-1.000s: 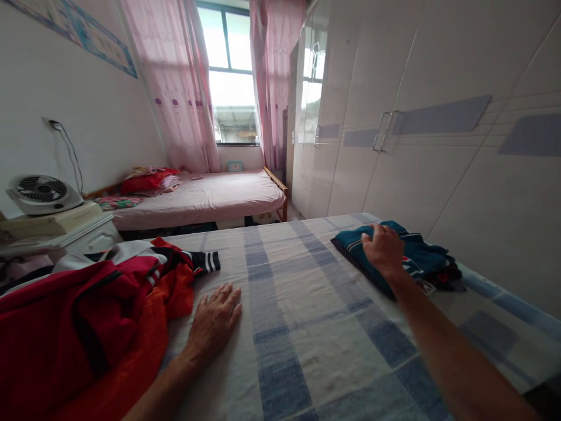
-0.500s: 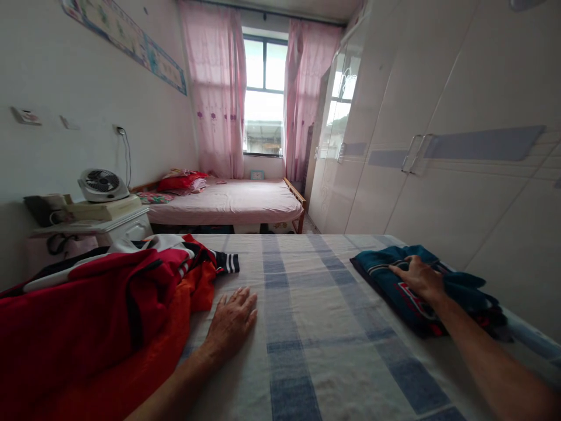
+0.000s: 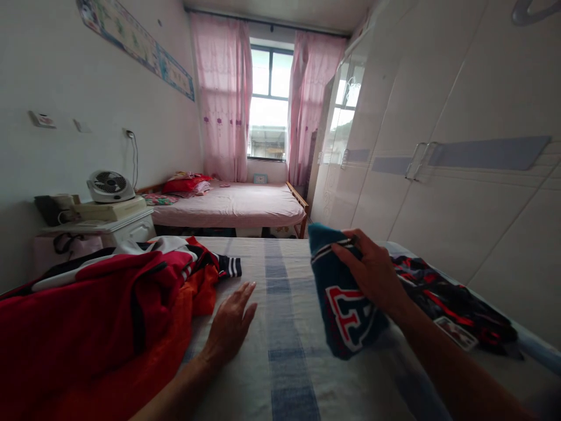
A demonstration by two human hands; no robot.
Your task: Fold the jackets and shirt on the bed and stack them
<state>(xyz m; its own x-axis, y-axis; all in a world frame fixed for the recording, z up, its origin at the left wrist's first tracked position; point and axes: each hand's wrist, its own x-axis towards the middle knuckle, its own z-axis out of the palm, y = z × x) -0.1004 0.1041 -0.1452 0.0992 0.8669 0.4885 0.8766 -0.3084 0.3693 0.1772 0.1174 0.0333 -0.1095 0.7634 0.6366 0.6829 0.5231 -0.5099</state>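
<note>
Our right hand [image 3: 372, 272] grips the top edge of a teal shirt [image 3: 346, 304], lifting it off the checked bed [image 3: 284, 351]; a darker garment [image 3: 456, 304] lies just beyond the grip. Our left hand [image 3: 230, 327] rests flat, holding nothing, beside red clothes [image 3: 87, 316]. We'd best lift high, letting folds drop free

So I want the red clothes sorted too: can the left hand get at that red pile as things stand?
Probably yes: the left hand lies flat and free on the checked sheet, right beside the red pile, nothing between.
</note>
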